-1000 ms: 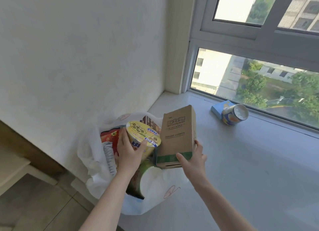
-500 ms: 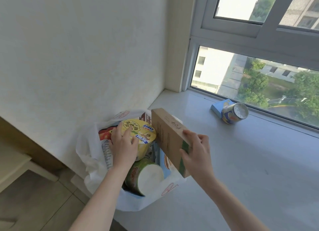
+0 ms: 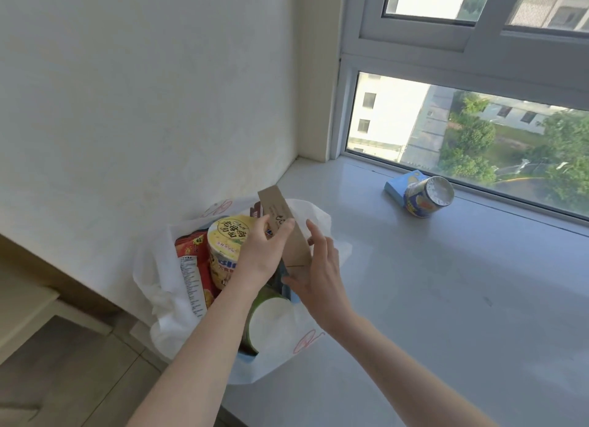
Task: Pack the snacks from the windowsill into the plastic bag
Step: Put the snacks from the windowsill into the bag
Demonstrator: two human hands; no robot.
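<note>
A white plastic bag (image 3: pixel 159 277) stands open at the left end of the windowsill (image 3: pixel 446 299), against the wall. Inside it I see a yellow noodle cup (image 3: pixel 228 235), a red snack packet (image 3: pixel 194 267) and a green tub with a white lid (image 3: pixel 271 321). A brown cardboard box (image 3: pixel 277 206) stands on edge in the bag, tilted, its lower part hidden. My left hand (image 3: pixel 261 254) curls its fingers over the box's narrow upper edge, beside the cup. My right hand (image 3: pixel 318 267) presses the box's right side with straight fingers.
A blue box (image 3: pixel 395 187) and a blue-and-yellow can (image 3: pixel 427 197) lying on its side sit further along the sill by the window glass. A pale desk edge (image 3: pixel 22 299) and tiled floor (image 3: pixel 79 379) are below on the left.
The brown box has turned edge-on and sunk into the bag. My left hand left the yellow cup for the box's top edge. My right hand's grip opened to flat fingers.
</note>
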